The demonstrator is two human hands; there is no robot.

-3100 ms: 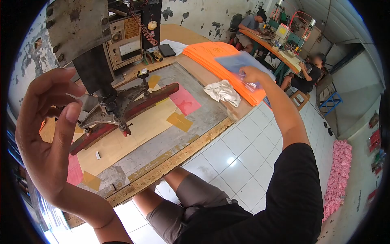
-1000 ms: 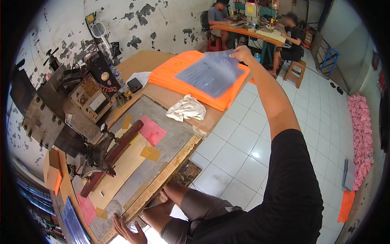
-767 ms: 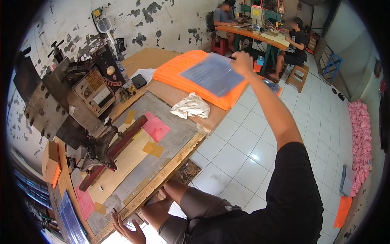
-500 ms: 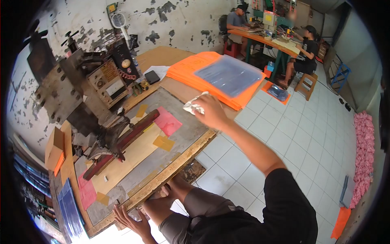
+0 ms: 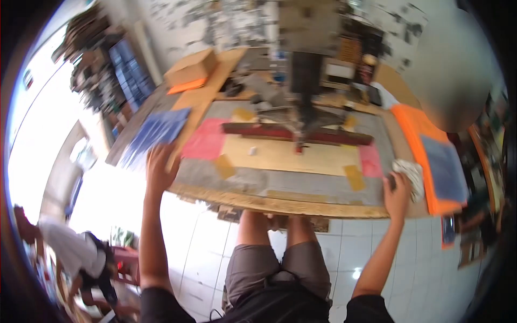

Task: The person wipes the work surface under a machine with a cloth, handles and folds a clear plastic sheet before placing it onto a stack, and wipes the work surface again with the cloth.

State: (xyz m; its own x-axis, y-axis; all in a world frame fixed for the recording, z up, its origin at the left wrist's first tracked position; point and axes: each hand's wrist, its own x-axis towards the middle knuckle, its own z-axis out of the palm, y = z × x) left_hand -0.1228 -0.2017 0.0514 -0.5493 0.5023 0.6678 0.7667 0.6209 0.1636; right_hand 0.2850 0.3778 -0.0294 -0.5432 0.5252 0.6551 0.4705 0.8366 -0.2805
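My left hand [image 5: 160, 168] is at the left end of the table, fingers stretched out and apart, at the near edge of a stack of blue plastic sheets [image 5: 161, 128]. Whether the fingertips touch the stack is blurred. At the right end, my right hand [image 5: 397, 195] is closed on a crumpled white cloth [image 5: 410, 175] at the tabletop. Between the hands lies a tan board [image 5: 318, 161] with pink sheets [image 5: 204, 139] and yellow tape pieces. A dark red bar [image 5: 258, 131] of the press [image 5: 307, 75] crosses above it.
A small white piece [image 5: 252, 151] lies on the board. Orange sheets [image 5: 417, 145] with blue plastic on top are at the right. A cardboard box [image 5: 191, 67] stands at the back left. Another person [image 5: 75, 247] is at the lower left.
The view has swung left, so the press now sits near the middle. My left hand has moved from the table's front edge to the blue sheets. My right hand is still with the cloth.
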